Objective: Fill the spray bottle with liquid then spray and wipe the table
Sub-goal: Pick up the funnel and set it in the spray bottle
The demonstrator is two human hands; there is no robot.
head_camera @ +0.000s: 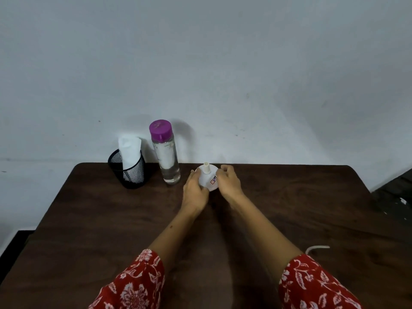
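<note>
Head view: dark brown wooden table (289,208) with rounded far corners, set against a pale grey-blue wall (223,63).

Near the far edge, roughly centre: small white plastic spray bottle (206,178), upright on the tabletop, narrow open neck pointing up, no spray head fitted, a small red-and-blue label on its right shoulder.

Left hand (195,190) cupped against the left side of the spray bottle, fingers (192,175) curled round the body and touching it. Right hand (229,181) against the right side, fingers (225,169) bent and loosely curled near the shoulder and label; cannot tell whether the fingertips press on the plastic or sit just off it. Both forearms reaching forward from red sleeves (133,284) with a white floral print.

Just left of the spray bottle, apart from it: tall clear plastic bottle (166,157) with a purple screw cap, upright, cap on, clear liquid inside and a worn white label on its side.

Further left, near the table's far-left corner: black wire-mesh cup (129,172), upright, with a rolled white cloth (130,150) standing in it and rising above the rim.

Near the right forearm, close to the sleeve: a short length of white cord (316,248) lying on the tabletop.
</note>
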